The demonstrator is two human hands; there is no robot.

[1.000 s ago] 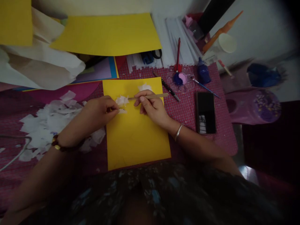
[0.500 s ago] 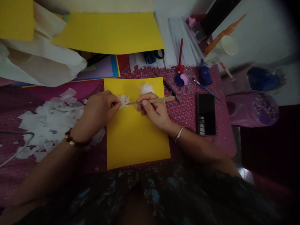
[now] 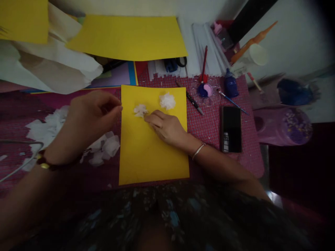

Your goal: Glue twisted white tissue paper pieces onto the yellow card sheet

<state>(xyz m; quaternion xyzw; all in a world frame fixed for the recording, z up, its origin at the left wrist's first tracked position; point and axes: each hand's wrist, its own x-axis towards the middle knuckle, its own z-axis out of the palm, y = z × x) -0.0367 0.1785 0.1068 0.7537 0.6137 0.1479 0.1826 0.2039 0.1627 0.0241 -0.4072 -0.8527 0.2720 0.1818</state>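
A yellow sheet of paper (image 3: pixel 154 157) lies before me with two white crumpled paper tufts on it, a fuller one (image 3: pixel 167 100) at upper right and a smaller one (image 3: pixel 140 110) at upper left. My right hand (image 3: pixel 167 127) rests on the sheet, fingers curled together, its fingertips at the edge of the smaller tuft. Whatever it may hold is hidden under it; no stick shows. My left hand (image 3: pixel 90 120) hovers at the sheet's left edge, above loose white paper pieces (image 3: pixel 49 125). Its thumb and forefinger are pinched, and anything between them is too small to make out.
To the right lie a phone (image 3: pixel 230 129), a blue-handled paintbrush (image 3: pixel 234 101), a marker (image 3: pixel 195 103) and a paint palette (image 3: pixel 204 90) with a brush standing in it. A blue bottle (image 3: pixel 230 83) stands behind. White paper strips (image 3: pixel 206 48) and another yellow sheet (image 3: pixel 131 36) are at the back.
My left hand has let go of the smaller tuft and moved left. The flat wooden stick in my right hand is no longer visible, and that hand has turned palm down.
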